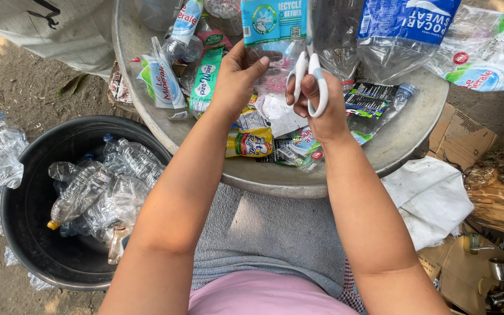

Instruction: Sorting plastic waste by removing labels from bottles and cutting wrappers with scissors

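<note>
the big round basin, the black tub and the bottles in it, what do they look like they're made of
The round basin looks like dull grey metal: matte, scuffed, with a thin rolled rim. The black tub seems to be moulded plastic or rubber, smooth with a faint sheen. The bottles in it are thin clear plastic, see-through and crumpled. The scissors in the right hand have glossy white handles, probably plastic.

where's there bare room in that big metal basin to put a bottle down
Bare metal shows along the round grey metal basin's near rim, below the torn labels, and at its right edge past the black wrapper. The middle and far side are crowded with plastic bottles around the left hand and right hand.
</note>
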